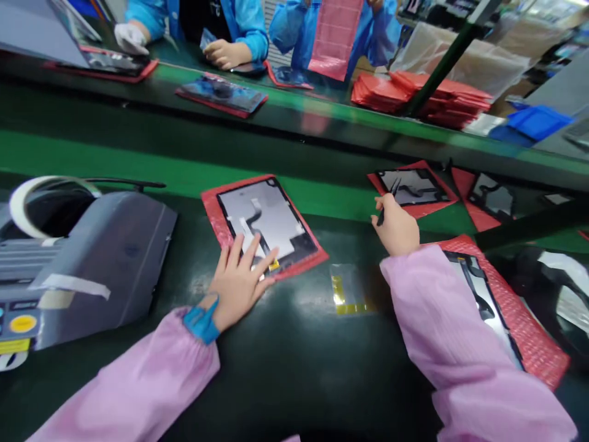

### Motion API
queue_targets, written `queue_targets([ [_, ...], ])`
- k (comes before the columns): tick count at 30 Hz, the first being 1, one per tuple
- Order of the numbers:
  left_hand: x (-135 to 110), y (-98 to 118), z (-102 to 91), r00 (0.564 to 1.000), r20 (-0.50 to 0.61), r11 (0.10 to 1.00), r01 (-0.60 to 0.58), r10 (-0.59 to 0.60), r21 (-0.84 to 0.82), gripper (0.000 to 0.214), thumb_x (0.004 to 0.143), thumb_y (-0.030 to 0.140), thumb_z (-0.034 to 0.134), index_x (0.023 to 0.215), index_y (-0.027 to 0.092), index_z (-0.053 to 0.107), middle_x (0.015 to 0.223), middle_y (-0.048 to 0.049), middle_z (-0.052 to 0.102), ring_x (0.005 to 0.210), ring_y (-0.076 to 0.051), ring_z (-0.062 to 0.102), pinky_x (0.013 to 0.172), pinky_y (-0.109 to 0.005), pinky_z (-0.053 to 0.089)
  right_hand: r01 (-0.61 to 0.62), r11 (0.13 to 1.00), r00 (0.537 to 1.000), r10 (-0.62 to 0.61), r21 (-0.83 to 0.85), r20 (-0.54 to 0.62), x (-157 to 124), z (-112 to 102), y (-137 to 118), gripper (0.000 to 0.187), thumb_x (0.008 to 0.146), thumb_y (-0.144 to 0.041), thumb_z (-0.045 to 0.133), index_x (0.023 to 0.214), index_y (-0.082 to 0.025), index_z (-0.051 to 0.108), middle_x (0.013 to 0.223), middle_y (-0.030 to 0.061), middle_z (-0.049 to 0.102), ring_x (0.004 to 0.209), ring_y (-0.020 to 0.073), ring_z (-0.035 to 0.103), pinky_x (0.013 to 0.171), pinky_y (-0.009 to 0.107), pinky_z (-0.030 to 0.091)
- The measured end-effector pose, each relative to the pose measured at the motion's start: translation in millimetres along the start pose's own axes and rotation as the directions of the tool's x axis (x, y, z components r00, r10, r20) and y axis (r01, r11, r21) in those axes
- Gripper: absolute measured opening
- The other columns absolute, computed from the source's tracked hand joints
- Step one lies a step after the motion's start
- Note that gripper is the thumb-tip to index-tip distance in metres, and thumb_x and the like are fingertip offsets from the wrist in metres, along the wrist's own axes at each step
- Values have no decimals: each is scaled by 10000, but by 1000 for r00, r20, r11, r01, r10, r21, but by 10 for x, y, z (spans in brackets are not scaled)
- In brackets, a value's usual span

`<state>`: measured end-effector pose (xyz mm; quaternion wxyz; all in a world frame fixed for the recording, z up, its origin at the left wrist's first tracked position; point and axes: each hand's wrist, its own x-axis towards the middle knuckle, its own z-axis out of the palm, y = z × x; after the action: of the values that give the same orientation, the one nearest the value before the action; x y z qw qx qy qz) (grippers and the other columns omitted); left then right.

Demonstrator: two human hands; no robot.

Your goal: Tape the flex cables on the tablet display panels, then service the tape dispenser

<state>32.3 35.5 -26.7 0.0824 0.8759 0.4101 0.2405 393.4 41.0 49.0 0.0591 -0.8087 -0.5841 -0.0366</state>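
My left hand (239, 285) lies with spread fingers on the lower edge of a flat screen panel (280, 215), silver-backed with a dark ribbon cable. That panel rests on a red bubble-wrap bag (214, 209). In my right hand (399, 227) is a pair of dark tweezers (394, 186), tips pointing up and away. Beyond it, another panel (416, 178) sits on red wrap; whether the tweezers touch it cannot be told. Between my hands, a clear film sheet with yellow tape strips (339, 294) lies on the dark table. Under my right sleeve a third panel (481, 288) is partly hidden.
On the left stands a grey tape dispenser (110, 252) with a white ring. A green ledge (184, 166) crosses behind the panels, with a dark post (538, 218) at right. Two co-workers in blue sleeves (251, 31) sit opposite, near stacked red bags (442, 98).
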Motion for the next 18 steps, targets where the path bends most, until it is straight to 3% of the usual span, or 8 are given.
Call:
queue_targets([
  [4, 1058, -267, 251, 928, -215, 941, 257, -304, -220, 616, 917, 501, 617, 1458, 211, 571, 1629, -231, 365, 1542, -535, 130, 1130, -829, 103, -126, 960, 977, 164, -251, 137, 530, 10, 260, 308, 900, -113, 542, 1201, -178, 521, 1066, 164, 719, 877, 265, 691, 678, 319, 387],
  [5, 1237, -253, 296, 905, -259, 923, 264, -337, -279, 643, 930, 471, 596, 1493, 171, 518, 1641, -249, 328, 1553, -516, 106, 1145, -813, 87, -132, 958, 974, 172, -253, 145, 611, 24, 302, 305, 897, -111, 556, 1196, -162, 535, 1010, 168, 724, 846, 265, 691, 669, 318, 384],
  [7, 1414, -118, 379, 935, -271, 931, 129, -229, -341, 660, 946, 396, 573, 1529, 120, 433, 1653, -257, 292, 1574, -448, 106, 1209, -732, 91, -116, 955, 975, 162, -272, 154, 724, 38, 355, 305, 897, -107, 565, 1200, -138, 555, 935, 178, 727, 799, 264, 689, 657, 318, 378],
  [9, 1368, 125, 469, 986, -165, 934, -91, 35, -346, 579, 966, 308, 537, 1511, 136, 445, 1646, -227, 330, 1585, -387, 130, 1244, -669, 139, -63, 956, 983, 108, -286, 146, 783, 12, 351, 317, 895, -99, 558, 1211, -129, 569, 915, 191, 726, 802, 274, 688, 657, 323, 365],
  [11, 1206, 405, 565, 973, -19, 888, -216, 229, -405, 569, 969, 227, 514, 1526, 158, 420, 1651, -206, 331, 1590, -347, 137, 1253, -607, 232, 3, 956, 991, 35, -292, 126, 785, -70, 252, 301, 914, -128, 538, 1211, -141, 586, 934, 197, 725, 850, 293, 685, 665, 332, 348],
  [14, 1009, 754, 686, 977, 48, 809, -145, 209, -570, 737, 1002, 233, 497, 1638, 200, 126, 1679, -218, 253, 1582, -289, 207, 1250, -537, 309, 111, 960, 994, -113, -258, 6, 605, -291, -160, 257, 986, -237, 449, 1159, -172, 627, 920, 173, 714, 878, 301, 674, 661, 340, 323],
  [16, 979, 890, 718, 993, 19, 719, -73, 119, -691, 1042, 956, 345, 645, 1627, 225, -143, 1701, -252, 130, 1581, -307, 202, 1236, -532, 340, 230, 962, 951, -255, -149, -174, 321, -473, -601, 255, 1000, -290, 433, 1061, -198, 664, 797, 125, 690, 783, 276, 666, 632, 332, 310],
  [18, 995, 938, 685, 998, -11, 653, -47, 58, -756, 1296, 845, 434, 790, 1595, 237, -248, 1704, -270, 63, 1580, -339, 195, 1231, -537, 347, 317, 948, 914, -301, 14, -272, -57, -650, -1072, 203, 996, -326, 492, 988, -229, 671, 709, 81, 655, 686, 242, 640, 592, 314, 298],
])
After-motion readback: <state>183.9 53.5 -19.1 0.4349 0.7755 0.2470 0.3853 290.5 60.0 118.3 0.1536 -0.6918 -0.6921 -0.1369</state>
